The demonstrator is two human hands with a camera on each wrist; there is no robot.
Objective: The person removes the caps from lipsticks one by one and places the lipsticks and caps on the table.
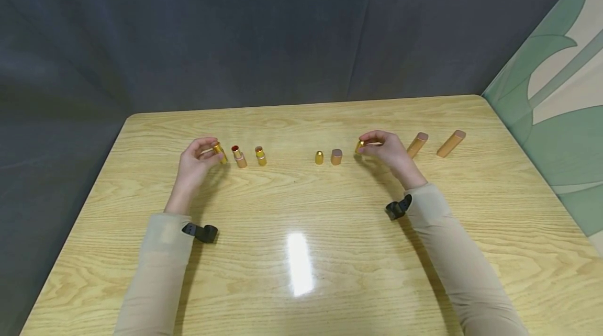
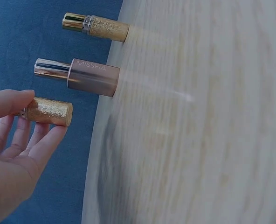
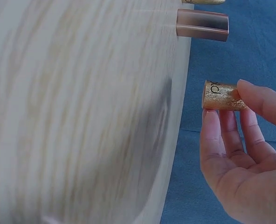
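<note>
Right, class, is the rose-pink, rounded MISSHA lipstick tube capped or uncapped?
Uncapped: the rose-pink MISSHA tube has its shiny metallic inner sleeve sticking out bare.

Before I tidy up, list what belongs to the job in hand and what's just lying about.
Job in hand: gold tube, held by left hand; gold cap, held by right hand; probably also the uncapped MISSHA tube, second gold tube, standing gold cap, copper cap.

Apparently just standing by: two tall copper pieces.

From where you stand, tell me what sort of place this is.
Likely a tabletop recording setup: a wood-grain table, dark blue cloth behind it, and a black device at each sleeve.
</note>
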